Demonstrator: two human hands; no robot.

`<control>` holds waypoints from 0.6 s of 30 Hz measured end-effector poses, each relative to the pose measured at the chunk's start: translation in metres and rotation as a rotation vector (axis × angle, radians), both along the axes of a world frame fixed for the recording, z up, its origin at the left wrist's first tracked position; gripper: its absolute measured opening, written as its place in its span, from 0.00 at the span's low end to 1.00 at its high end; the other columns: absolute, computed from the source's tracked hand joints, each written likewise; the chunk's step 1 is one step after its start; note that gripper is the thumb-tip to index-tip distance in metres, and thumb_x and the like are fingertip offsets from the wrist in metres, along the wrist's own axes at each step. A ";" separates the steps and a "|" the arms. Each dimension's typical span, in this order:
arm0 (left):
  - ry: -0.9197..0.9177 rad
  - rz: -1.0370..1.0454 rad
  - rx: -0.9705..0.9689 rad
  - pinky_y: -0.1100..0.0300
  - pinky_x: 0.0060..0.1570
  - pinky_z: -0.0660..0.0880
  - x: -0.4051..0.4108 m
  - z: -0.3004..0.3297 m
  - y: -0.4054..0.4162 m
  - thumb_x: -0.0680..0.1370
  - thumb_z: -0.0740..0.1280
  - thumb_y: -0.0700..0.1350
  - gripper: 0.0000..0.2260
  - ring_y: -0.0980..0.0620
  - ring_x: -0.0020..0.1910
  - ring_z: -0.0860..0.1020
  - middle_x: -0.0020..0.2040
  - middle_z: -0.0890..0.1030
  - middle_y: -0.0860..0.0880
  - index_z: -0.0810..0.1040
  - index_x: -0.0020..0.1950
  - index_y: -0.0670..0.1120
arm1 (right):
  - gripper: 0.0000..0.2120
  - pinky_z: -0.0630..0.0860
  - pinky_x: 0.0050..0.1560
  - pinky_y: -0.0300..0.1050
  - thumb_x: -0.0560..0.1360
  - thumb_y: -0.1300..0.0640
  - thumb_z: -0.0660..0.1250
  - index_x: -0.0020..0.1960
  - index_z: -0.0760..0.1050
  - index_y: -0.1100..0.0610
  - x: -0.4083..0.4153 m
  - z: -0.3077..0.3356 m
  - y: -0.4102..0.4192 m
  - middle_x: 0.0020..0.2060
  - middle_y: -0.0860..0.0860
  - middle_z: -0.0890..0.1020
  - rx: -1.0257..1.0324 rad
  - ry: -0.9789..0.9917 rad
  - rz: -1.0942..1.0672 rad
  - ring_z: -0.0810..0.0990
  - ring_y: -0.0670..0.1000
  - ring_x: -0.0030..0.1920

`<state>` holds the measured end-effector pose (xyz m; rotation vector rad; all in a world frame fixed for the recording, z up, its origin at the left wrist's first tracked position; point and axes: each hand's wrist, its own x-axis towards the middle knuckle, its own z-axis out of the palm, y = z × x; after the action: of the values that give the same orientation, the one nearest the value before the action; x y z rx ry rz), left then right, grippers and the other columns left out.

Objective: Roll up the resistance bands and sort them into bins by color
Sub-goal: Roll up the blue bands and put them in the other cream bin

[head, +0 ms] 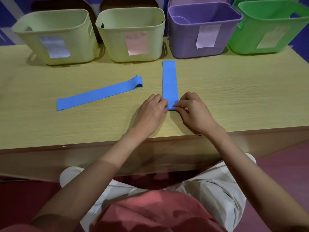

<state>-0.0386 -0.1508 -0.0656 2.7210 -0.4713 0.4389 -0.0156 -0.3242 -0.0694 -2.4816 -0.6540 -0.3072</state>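
A blue resistance band [169,81] lies flat on the wooden table [234,97], running straight away from me toward the bins. My left hand [151,111] and my right hand [194,111] pinch its near end from either side, where a small fold is curled up. A second blue band [98,93] lies flat and slanted to the left, untouched. Along the back stand two pale green bins [55,52] [117,52], a purple bin [184,47] and a bright green bin [250,46], each with a paper label.
The table's front edge [117,144] runs just past my wrists. The bins sit close together against a blue wall. My lap and a red floor show below the table.
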 end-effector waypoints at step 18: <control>0.101 0.028 0.010 0.53 0.47 0.70 0.006 0.014 -0.003 0.79 0.65 0.45 0.07 0.47 0.49 0.73 0.47 0.78 0.46 0.76 0.52 0.41 | 0.06 0.75 0.44 0.52 0.77 0.61 0.66 0.51 0.80 0.62 0.005 0.001 0.001 0.44 0.53 0.78 -0.027 0.003 -0.030 0.74 0.55 0.50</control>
<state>-0.0322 -0.1537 -0.0516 2.7470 -0.4093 0.3049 -0.0106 -0.3233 -0.0682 -2.5191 -0.6247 -0.3081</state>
